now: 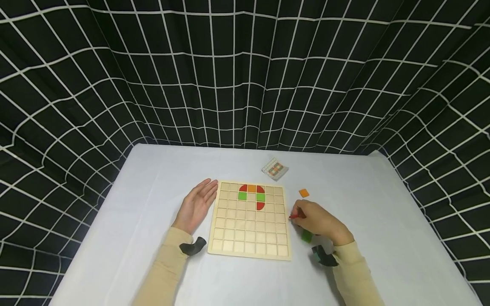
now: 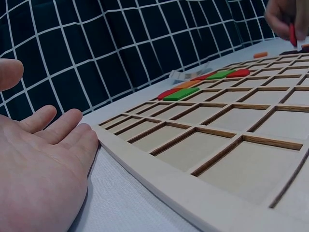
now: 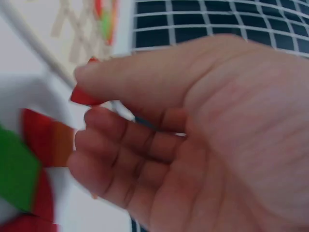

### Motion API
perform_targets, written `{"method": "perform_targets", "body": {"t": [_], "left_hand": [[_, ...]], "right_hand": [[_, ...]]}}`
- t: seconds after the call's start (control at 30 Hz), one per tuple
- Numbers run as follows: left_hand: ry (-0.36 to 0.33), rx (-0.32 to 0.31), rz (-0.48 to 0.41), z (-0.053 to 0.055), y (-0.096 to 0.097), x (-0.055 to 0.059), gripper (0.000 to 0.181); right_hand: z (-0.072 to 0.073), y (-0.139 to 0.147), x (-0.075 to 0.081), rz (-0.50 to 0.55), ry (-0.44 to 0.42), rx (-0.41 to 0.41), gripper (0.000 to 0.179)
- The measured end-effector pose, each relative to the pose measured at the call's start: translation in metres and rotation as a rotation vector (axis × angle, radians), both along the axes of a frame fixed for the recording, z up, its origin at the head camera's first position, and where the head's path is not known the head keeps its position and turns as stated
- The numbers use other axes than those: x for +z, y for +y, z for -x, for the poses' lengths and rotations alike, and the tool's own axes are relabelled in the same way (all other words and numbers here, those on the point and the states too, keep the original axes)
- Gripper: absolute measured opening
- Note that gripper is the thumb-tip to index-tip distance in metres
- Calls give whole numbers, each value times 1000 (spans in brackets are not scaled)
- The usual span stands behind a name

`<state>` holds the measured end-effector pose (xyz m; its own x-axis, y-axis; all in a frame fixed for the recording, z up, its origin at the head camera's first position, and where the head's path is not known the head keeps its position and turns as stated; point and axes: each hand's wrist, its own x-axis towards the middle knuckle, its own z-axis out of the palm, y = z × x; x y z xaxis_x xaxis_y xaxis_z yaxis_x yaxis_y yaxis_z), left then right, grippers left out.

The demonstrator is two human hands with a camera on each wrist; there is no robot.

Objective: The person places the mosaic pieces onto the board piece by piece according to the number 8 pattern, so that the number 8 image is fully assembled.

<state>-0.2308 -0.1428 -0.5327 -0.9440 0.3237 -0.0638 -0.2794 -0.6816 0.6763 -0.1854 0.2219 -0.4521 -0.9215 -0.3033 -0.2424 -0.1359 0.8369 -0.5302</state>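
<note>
A pale wooden grid board (image 1: 234, 236) lies flat on the white cloth. Near its far edge several cells hold coloured tiles: red rounded tiles (image 1: 260, 206), green square tiles (image 1: 242, 196) and an orange tile (image 1: 252, 188). My right hand (image 1: 319, 219), just off the board's right edge, pinches a red tile (image 3: 86, 96) between thumb and fingers. At the board's left edge my left hand (image 1: 194, 208) rests palm up with relaxed fingers, the fingertips close beside the frame; it holds nothing. Whether those fingertips touch the wood I cannot tell.
A small pattern card (image 1: 275, 169) with a printed grid lies beyond the board. One loose orange tile (image 1: 304, 193) sits beyond my right hand. Loose green tiles (image 3: 17, 169) and red tiles lie under and beside that hand. A black gridded curtain (image 1: 245, 76) stands behind the table.
</note>
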Motion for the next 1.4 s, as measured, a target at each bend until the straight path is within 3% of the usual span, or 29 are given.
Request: {"method": "perform_targets", "body": {"t": [0.17, 0.33, 0.43, 0.57, 0.77, 0.9, 1.07, 1.4], "left_hand": [[-8, -5, 10, -1, 2, -4, 60], [-16, 24, 26, -3, -1, -9, 59], [-21, 24, 29, -4, -3, -9, 59], [-13, 8, 38, 1, -3, -7, 59], [41, -2, 39, 19, 0, 5, 59], [47, -3, 30, 24, 0, 11, 59], [32, 4, 27, 21, 1, 13, 59], [-4, 26, 22, 9, 2, 4, 58]], "right_hand": [[4, 0, 22, 92, 69, 13, 10], [14, -29, 45, 162, 119, 104, 21], [19, -48, 51, 170, 178, 157, 28], [26, -65, 54, 205, 231, 173, 20], [39, -71, 54, 248, 286, 149, 15], [44, -71, 51, 284, 253, 139, 16], [48, -77, 42, 328, 185, 99, 13], [53, -90, 10, 326, 173, 23, 11]]}}
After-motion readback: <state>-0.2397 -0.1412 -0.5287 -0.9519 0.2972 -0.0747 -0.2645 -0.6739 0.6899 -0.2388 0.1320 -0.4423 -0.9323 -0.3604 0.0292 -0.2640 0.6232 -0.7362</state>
